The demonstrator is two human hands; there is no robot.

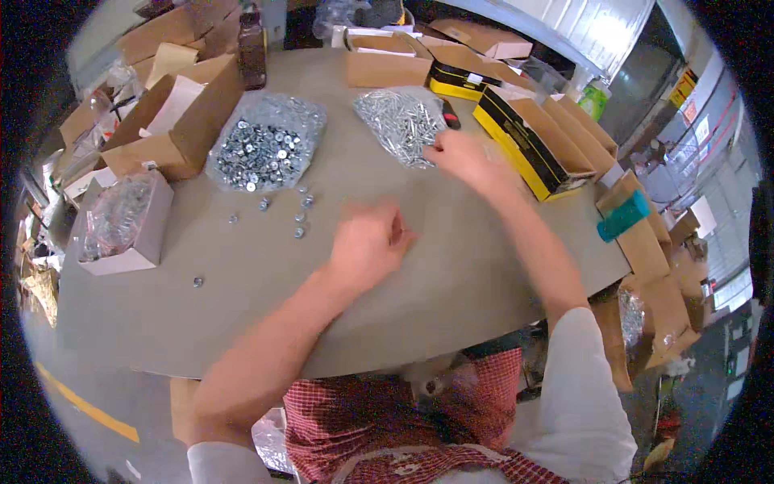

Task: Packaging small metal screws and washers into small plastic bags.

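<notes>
My left hand (367, 248) is over the middle of the table, slightly blurred, its fingers curled closed; whatever they hold is hidden. Farther off and to the right, my right hand (463, 158) reaches to the near right edge of a clear plastic bag of thin silvery metal pins (395, 121). Its fingertips are pinched together at the pins, and I cannot make out what is between them. Left of it lies an opened plastic bag of small round metal fasteners (262, 153). Several loose fasteners (300, 217) are scattered between that bag and my left hand.
A white box with plastic-bagged parts (121, 222) and an open cardboard box (189, 121) stand at the left. Black-and-yellow cartons (536, 149) line the right side, with a teal cylinder (623, 216) near the right edge. A red-and-black tool handle (450, 114) lies beside the pins.
</notes>
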